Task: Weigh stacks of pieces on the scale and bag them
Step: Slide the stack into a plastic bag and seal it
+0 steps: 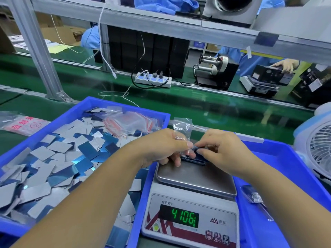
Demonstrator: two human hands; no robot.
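Note:
A digital scale point(195, 178) with a steel pan stands in a blue tray; its green display point(185, 218) is lit. At the pan's far edge lies a dark blue stack of pieces point(194, 159). My left hand point(164, 147) holds a small clear bag point(182, 130) by its mouth above the stack. My right hand point(218, 149) pinches the stack's top edge, just right of the bag. The hands nearly touch over the stack, whose far part is hidden by fingers.
A blue bin point(21, 149) on the left is heaped with several loose silver and blue pieces point(59, 158) and empty zip bags point(132, 122). A bagged stack point(252, 196) lies in the right tray point(290, 158). A white fan point(318, 149) stands far right; a green conveyor point(179, 104) runs behind.

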